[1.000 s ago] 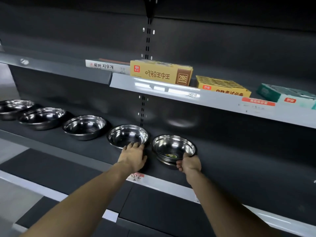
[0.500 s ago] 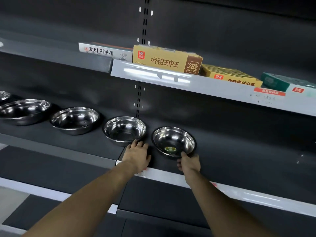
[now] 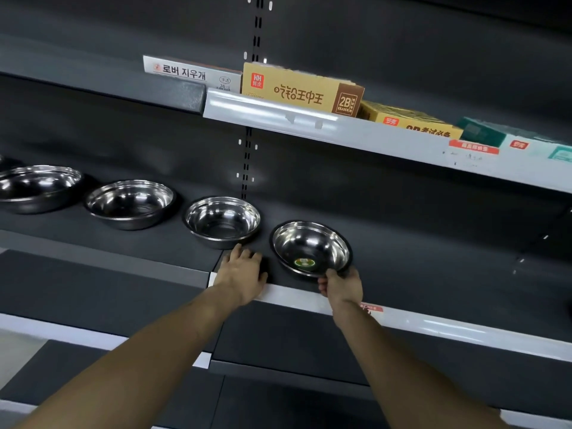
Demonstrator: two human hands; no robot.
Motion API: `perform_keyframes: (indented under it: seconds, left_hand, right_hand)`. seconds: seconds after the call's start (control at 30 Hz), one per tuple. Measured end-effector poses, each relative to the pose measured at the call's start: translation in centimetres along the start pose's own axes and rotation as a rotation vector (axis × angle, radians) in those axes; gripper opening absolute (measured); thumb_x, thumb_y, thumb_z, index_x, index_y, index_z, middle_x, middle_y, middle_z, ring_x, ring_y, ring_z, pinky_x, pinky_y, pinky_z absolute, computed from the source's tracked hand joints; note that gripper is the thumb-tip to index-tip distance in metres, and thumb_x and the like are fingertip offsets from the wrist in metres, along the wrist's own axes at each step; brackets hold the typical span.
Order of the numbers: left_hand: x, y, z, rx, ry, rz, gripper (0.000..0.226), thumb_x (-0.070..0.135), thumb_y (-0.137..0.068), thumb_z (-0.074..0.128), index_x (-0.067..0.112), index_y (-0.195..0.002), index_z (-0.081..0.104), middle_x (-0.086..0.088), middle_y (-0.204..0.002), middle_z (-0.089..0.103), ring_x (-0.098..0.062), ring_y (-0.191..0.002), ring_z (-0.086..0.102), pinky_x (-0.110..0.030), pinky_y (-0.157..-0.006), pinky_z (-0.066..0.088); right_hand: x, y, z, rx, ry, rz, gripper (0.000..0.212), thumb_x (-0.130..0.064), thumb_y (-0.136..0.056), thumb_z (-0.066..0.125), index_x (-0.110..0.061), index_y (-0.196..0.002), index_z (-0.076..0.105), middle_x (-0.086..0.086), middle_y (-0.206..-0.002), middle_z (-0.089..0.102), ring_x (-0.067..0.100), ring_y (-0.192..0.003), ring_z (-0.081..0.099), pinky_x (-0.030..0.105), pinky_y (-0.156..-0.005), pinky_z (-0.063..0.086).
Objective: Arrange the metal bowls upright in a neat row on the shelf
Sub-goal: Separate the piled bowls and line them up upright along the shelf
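Note:
Several shiny metal bowls stand upright in a row on the dark shelf [image 3: 433, 274]. The rightmost bowl [image 3: 311, 247] has a green sticker inside and is tilted toward me. My right hand [image 3: 342, 287] grips its near rim. The bowl to its left [image 3: 222, 220] sits flat. My left hand [image 3: 244, 274] lies palm down on the shelf just in front of that bowl, fingers spread, holding nothing. Further left stand a third bowl [image 3: 130, 203] and a fourth bowl [image 3: 38, 187].
On the shelf above lie a white box [image 3: 192, 74], a tan eraser box [image 3: 301, 89], a yellow box [image 3: 408, 120] and a green box [image 3: 483, 133]. A white price rail [image 3: 433, 326] edges the bowl shelf. Dark shelves run below.
The view has shifted right, so the bowls sit further left in frame. My left hand has come off its bowl's rim onto the shelf. My right hand has tipped the rightmost bowl toward me.

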State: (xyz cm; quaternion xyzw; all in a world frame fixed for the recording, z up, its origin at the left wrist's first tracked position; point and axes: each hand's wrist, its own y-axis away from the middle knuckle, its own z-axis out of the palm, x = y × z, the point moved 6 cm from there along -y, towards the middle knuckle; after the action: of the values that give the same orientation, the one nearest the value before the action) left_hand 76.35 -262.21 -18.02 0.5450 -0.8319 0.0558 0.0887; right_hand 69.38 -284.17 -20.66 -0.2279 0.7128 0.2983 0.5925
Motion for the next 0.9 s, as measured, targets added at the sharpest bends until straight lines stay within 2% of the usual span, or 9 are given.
perform_keyframes:
  seconds: [0.13,0.3,0.47,0.57,0.63,0.67,0.73,0.8,0.9]
  left_hand:
    - [0.8,1.5,-0.4,0.003,-0.018,-0.002,0.054,0.043,-0.1,0.04,0.016,-0.147,0.039,-0.007,-0.153,0.037,-0.031,-0.151,0.012,-0.042,-0.122,0.019]
    - [1.4,3.3,-0.4,-0.001,-0.027,-0.012,0.054,0.043,-0.101,0.038,0.015,-0.147,0.04,-0.008,-0.153,0.037,-0.031,-0.151,0.012,-0.043,-0.121,0.02]
    - [1.4,4.7,-0.6,0.006,-0.026,-0.038,0.053,0.043,-0.101,0.037,0.016,-0.146,0.04,-0.006,-0.153,0.037,-0.031,-0.151,0.011,-0.041,-0.121,0.019]
    - [1.0,5.4,-0.8,0.015,-0.033,-0.06,0.052,0.043,-0.101,0.037,0.016,-0.145,0.041,-0.006,-0.153,0.037,-0.029,-0.152,0.012,-0.041,-0.121,0.019]
    - [0.6,5.8,-0.9,0.014,-0.047,-0.076,0.052,0.043,-0.101,0.038,0.017,-0.145,0.04,-0.006,-0.153,0.037,-0.029,-0.152,0.012,-0.042,-0.122,0.019]
    - [0.4,6.1,-1.0,0.011,-0.05,-0.085,0.052,0.043,-0.101,0.039,0.017,-0.145,0.04,-0.006,-0.153,0.036,-0.029,-0.152,0.012,-0.042,-0.122,0.019]
    - [-0.1,6.7,-1.0,0.004,-0.059,-0.107,0.053,0.042,-0.101,0.04,0.016,-0.147,0.039,-0.007,-0.154,0.036,-0.029,-0.152,0.011,-0.042,-0.121,0.02]
    - [-0.8,7.5,-1.2,-0.008,-0.084,-0.133,0.055,0.043,-0.101,0.039,0.015,-0.148,0.036,-0.008,-0.154,0.035,-0.029,-0.152,0.012,-0.042,-0.121,0.02]
    - [-2.4,8.4,-1.5,-0.012,-0.109,-0.168,0.056,0.043,-0.102,0.037,0.015,-0.151,0.033,-0.008,-0.155,0.034,-0.029,-0.152,0.013,-0.042,-0.121,0.02]
  right_hand:
    - [0.2,1.0,-1.1,-0.012,0.033,-0.011,0.034,-0.007,-0.094,0.052,-0.004,-0.128,0.056,0.009,-0.068,0.066,0.014,-0.051,0.057,0.018,-0.04,0.047]
    - [0.2,2.0,-1.8,-0.026,0.043,-0.021,0.035,-0.008,-0.093,0.052,-0.005,-0.128,0.056,0.011,-0.072,0.066,0.015,-0.052,0.056,0.024,-0.047,0.047]
    - [0.2,1.8,-2.0,-0.016,0.074,-0.03,0.039,-0.013,-0.093,0.052,-0.009,-0.133,0.053,0.018,-0.091,0.073,0.016,-0.057,0.061,0.028,-0.055,0.051]
    - [0.6,2.1,-1.8,0.023,0.086,-0.012,0.043,-0.022,-0.095,0.053,-0.007,-0.135,0.048,0.022,-0.104,0.073,0.032,-0.077,0.069,0.042,-0.077,0.058]
    - [0.9,2.9,-2.1,0.148,0.096,-0.004,0.047,-0.031,-0.096,0.055,-0.001,-0.13,0.046,0.025,-0.112,0.069,0.041,-0.099,0.067,0.043,-0.084,0.054]
    - [0.8,3.7,-2.3,0.222,0.078,-0.026,0.045,-0.034,-0.096,0.055,0.001,-0.125,0.048,0.024,-0.11,0.069,0.042,-0.1,0.066,0.038,-0.079,0.05]
    - [0.5,5.5,-2.0,0.286,0.013,-0.113,0.034,-0.035,-0.097,0.055,-0.004,-0.109,0.049,0.015,-0.093,0.067,0.035,-0.087,0.064,0.031,-0.07,0.038]
    - [0.6,6.9,-0.3,0.212,0.02,-0.169,0.024,-0.035,-0.098,0.053,-0.012,-0.098,0.047,0.002,-0.079,0.061,0.028,-0.079,0.061,0.029,-0.068,0.035]
    - [1.2,8.2,3.3,0.002,0.084,-0.212,0.019,-0.032,-0.098,0.054,-0.016,-0.088,0.055,-0.003,-0.075,0.061,0.029,-0.086,0.064,0.026,-0.07,0.035]
